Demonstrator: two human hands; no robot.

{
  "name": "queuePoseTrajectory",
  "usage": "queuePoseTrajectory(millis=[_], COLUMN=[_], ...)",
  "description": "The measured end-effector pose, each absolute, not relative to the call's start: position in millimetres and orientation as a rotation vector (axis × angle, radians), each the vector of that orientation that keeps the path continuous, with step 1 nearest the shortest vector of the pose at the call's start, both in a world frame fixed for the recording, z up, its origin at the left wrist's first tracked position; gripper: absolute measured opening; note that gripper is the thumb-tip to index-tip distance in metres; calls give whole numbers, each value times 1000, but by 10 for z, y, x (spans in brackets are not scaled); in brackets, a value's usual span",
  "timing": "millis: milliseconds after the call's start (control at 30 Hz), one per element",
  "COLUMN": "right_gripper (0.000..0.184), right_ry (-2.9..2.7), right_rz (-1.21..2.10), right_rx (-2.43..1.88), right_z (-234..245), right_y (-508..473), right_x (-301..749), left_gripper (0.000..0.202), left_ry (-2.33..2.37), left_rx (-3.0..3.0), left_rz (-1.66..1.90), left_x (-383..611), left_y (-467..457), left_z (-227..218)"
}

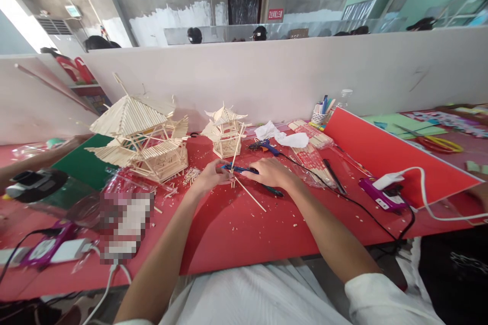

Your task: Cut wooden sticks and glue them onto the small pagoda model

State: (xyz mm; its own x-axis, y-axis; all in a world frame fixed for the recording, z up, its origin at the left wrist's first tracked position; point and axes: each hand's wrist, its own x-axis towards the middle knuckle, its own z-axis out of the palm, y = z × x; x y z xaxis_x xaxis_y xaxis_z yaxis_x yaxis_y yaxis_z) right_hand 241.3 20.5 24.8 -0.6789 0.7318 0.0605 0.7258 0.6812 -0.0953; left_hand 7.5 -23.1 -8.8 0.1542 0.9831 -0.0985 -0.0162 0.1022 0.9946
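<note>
My left hand (212, 175) is closed, its fingertips pinching thin wooden sticks near the middle of the table. One long stick (251, 195) slants down to the right from there, and another (238, 144) points upward. My right hand (270, 170) is closed on a slim blue tool (241, 168), whose tip reaches the left fingertips. Its exact kind is partly hidden by the fingers. A dark handle-like piece (273, 191) shows below the right hand. Just behind the hands stands a small stick pavilion (227, 134); a blue glue gun (269, 148) lies beyond the right hand.
At left stands a larger stick pavilion (139, 137), near a clear bottle (64, 198). Bundled sticks (312, 162), a black pen (334, 176), a red board (389, 157) and a purple power strip (381, 195) lie right. Wood scraps litter the red table (244, 244). Another person's arm (41, 160) reaches in left.
</note>
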Motion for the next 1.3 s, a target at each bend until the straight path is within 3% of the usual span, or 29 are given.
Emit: queuePoseTrajectory(millis=[133, 367, 700, 833, 967, 1300], right_gripper=[56, 55, 54, 56, 59, 63], right_ry=[-2717, -2602, -2656, -2681, -2703, -2793], right_rz=[81, 120, 122, 116, 110, -15], right_rx=[-1236, -1227, -1152, -1164, -1185, -1157], right_z=[252, 262, 192, 194, 200, 156], right_y=[231, 311, 318, 322, 295, 255], right_x=[2440, 2553, 2496, 2505, 2487, 2398], left_gripper=[49, 3, 7, 35, 57, 44], left_ry=[1182, 1559, 1600, 1604, 1316, 1233], left_rx=[1305, 1797, 1807, 1840, 1969, 1955], left_rz=[942, 796, 740, 1025, 1158, 1044], left_x=[2, -30, 19, 8, 35, 43], left_y=[-204, -131, -120, -146, -240, -191], left_z=[-125, -301, -352, -254, -50, -117])
